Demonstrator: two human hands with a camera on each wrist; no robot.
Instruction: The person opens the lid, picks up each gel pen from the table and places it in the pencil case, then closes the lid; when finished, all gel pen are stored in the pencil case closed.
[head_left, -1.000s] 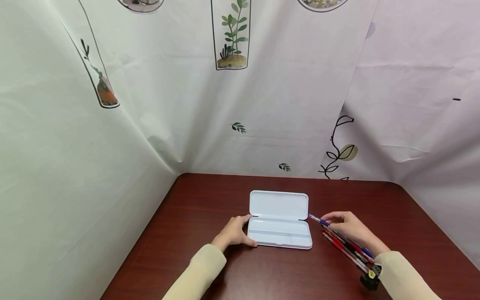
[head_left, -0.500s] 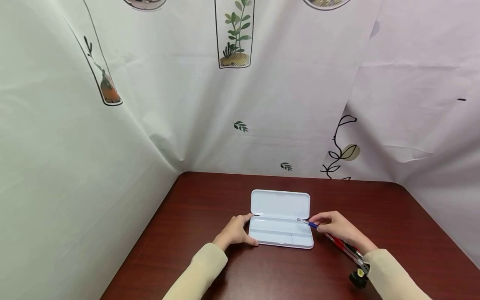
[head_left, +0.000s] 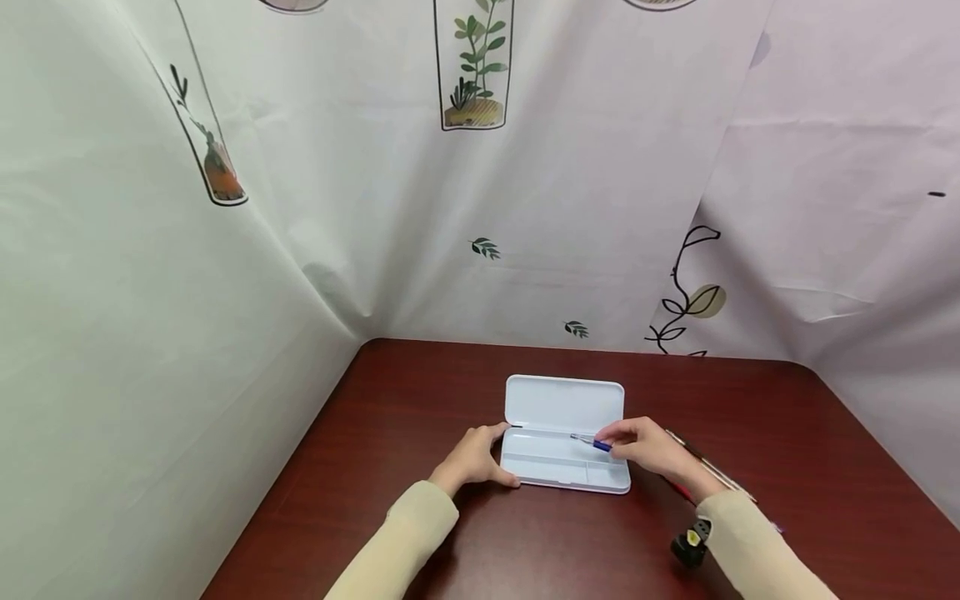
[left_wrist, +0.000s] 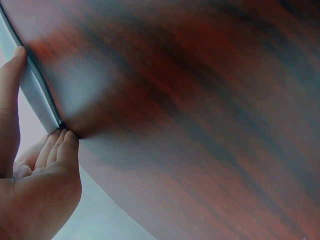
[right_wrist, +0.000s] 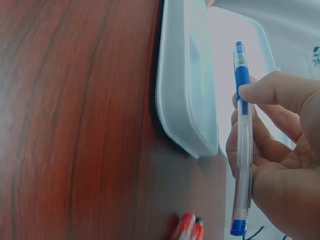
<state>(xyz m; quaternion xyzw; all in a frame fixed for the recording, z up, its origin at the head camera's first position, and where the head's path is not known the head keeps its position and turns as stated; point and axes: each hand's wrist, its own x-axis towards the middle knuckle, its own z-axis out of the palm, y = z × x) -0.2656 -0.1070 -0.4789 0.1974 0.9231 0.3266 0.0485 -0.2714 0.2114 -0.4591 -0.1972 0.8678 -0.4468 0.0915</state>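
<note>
A white pencil case (head_left: 543, 446) lies open on the table, its lid (head_left: 564, 402) tilted up at the back. My left hand (head_left: 474, 457) holds its left end, thumb at the front corner and fingers at the rear one; the left wrist view shows the thumb and fingertips along the case edge. Between thumb and fingers, my right hand (head_left: 641, 443) pinches a clear ballpoint pen with a blue grip (right_wrist: 242, 80). That pen reaches over the right part of the case, tip toward the left. A ridge divides the inside into compartments.
More pens (head_left: 712, 468) lie on the dark red wooden table (head_left: 570, 542), partly hidden under the right forearm. Red pen ends (right_wrist: 186, 227) show near the case corner in the right wrist view. A white printed cloth (head_left: 405, 250) hangs behind and beside the table.
My right hand has carried the blue pen leftward, from beside the other pens to over the case. The left hand keeps its hold on the case.
</note>
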